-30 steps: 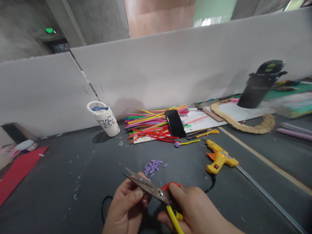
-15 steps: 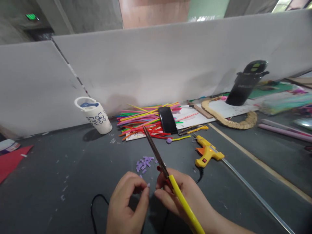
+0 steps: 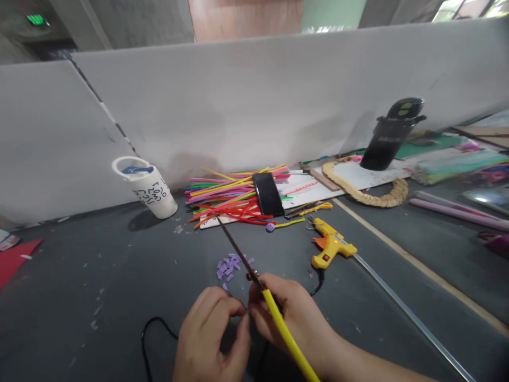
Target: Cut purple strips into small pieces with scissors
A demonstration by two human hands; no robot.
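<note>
My right hand (image 3: 294, 307) is wrapped round a pair of scissors (image 3: 280, 322) with yellow handles; the blades point up and away to the left. Its thumb and fingertips meet those of my left hand (image 3: 212, 331), which is closed in a pinch. A small purple piece showed between the left fingertips a moment earlier; now the fingers hide it. Just beyond both hands, a little pile of cut purple pieces (image 3: 228, 267) lies on the dark table (image 3: 115, 297), partly behind the blades.
Colourful pipe cleaners (image 3: 222, 193) lie at the back under a black phone (image 3: 268, 193). A yellow glue gun (image 3: 331, 244) with a clear stick is at right. A white cup (image 3: 155, 191), a black bottle (image 3: 387, 140) and a curved tan strip (image 3: 369, 196) stand or lie farther out.
My hands have come together, fingertips touching. The scissors have dropped lower and tilted further left. The purple tip at my left fingers has gone out of sight, and the view has shifted slightly.
</note>
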